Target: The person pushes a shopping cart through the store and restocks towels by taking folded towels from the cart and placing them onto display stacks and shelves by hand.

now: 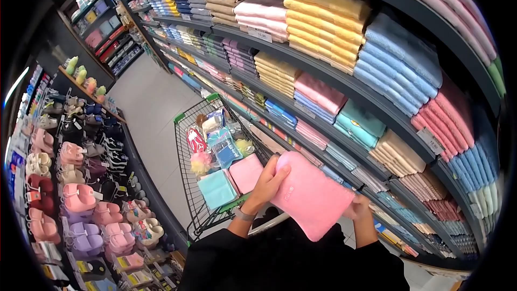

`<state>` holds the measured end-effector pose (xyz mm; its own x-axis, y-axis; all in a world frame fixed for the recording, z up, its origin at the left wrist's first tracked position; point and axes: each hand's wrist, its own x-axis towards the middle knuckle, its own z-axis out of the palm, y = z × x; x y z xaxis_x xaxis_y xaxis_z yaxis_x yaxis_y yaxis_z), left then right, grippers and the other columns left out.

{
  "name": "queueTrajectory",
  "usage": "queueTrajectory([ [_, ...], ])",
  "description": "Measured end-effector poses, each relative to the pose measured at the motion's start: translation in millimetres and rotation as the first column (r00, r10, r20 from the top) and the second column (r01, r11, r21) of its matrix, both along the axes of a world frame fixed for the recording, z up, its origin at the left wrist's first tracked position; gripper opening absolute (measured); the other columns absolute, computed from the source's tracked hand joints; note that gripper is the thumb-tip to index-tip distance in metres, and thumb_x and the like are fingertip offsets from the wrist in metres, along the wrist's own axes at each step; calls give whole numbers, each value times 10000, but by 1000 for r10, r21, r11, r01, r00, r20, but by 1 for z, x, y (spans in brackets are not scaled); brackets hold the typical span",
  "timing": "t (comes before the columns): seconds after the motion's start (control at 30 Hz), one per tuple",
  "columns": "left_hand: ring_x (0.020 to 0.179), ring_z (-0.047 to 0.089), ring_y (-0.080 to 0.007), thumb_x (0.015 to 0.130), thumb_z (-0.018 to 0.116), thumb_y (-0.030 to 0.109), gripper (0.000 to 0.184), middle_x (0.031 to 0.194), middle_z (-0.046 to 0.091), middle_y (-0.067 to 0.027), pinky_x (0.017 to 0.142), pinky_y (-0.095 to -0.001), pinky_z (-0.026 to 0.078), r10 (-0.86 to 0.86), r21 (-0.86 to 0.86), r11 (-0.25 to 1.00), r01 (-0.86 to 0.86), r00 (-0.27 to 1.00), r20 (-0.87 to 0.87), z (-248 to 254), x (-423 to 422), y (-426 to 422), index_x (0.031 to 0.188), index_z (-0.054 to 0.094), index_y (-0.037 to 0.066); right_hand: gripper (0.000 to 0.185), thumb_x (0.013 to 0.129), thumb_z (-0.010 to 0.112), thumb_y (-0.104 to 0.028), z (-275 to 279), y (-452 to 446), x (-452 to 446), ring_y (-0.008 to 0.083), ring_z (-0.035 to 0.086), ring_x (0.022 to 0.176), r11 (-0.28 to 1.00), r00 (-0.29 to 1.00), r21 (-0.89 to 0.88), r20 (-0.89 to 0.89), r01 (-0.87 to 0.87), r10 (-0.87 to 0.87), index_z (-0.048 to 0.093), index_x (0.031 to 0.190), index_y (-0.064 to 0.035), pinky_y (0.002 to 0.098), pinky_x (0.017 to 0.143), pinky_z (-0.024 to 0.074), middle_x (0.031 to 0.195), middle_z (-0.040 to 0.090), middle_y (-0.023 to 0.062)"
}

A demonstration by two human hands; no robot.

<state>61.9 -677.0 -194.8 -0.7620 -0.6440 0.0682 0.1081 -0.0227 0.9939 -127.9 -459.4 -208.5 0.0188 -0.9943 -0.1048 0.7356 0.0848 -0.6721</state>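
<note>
A folded pink towel (312, 196) is held up in front of my body, between both hands. My left hand (269, 180) grips its left edge, thumb on top and fingers underneath. At the towel's right edge, my right hand (357, 208) holds on, its fingers partly hidden behind the cloth. Just beyond stands a wire shopping cart (186, 170) with green corners. Inside it lie a folded turquoise towel (217, 189), another folded pink towel (246, 172), a blue package (226, 151) and a pink-and-yellow bath puff (201, 163).
Shelves (301, 54) of folded towels in many colours run along the right side. To the left is a rack of slippers, with pink slippers (79, 198) and purple slippers (86, 238). A tiled aisle floor (142, 97) leads to a far shelf of goods (102, 21).
</note>
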Motion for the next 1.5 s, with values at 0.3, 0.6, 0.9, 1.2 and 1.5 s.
queueTrajectory([
  [0.3,754,430,-86,963,586,269,234,815,455,9,670,-254,395,-247,-200,939,281,953,177,38,0,-8,954,528,43,1102,785,523,-763,-26,-7,-2,293,415,1347,966,963,2,78,-259,258,290,1439,93,434,1107,325,1478,386,194],
  [0.6,878,580,-134,963,575,222,222,917,608,-33,779,-286,469,-181,-376,895,238,966,182,26,-18,-3,1053,567,19,522,936,601,-185,-29,-35,41,258,535,1208,929,993,360,41,85,-107,411,1374,23,401,1028,437,1337,524,145],
  [0.9,946,565,-110,989,539,327,393,1028,609,-39,867,-254,458,-53,136,991,18,965,258,-65,10,33,1220,558,10,522,934,587,-236,-40,-24,23,311,512,1226,864,847,290,228,411,-480,414,1359,14,456,1057,393,1336,528,164],
  [1.2,1085,554,-146,946,619,230,509,1185,594,-77,940,-293,445,-127,391,915,100,991,43,-17,-6,51,1352,438,-17,572,930,566,-262,-2,-17,26,326,471,1269,879,827,142,299,456,-477,376,1395,11,468,1084,365,1400,467,186],
  [1.5,869,630,-238,890,644,147,365,1001,638,-146,764,-321,494,133,-294,955,-43,947,292,-25,-2,51,1213,545,9,503,909,525,-269,-61,-30,33,350,530,1204,895,818,263,373,359,-438,479,1313,28,479,1060,396,1299,555,206],
])
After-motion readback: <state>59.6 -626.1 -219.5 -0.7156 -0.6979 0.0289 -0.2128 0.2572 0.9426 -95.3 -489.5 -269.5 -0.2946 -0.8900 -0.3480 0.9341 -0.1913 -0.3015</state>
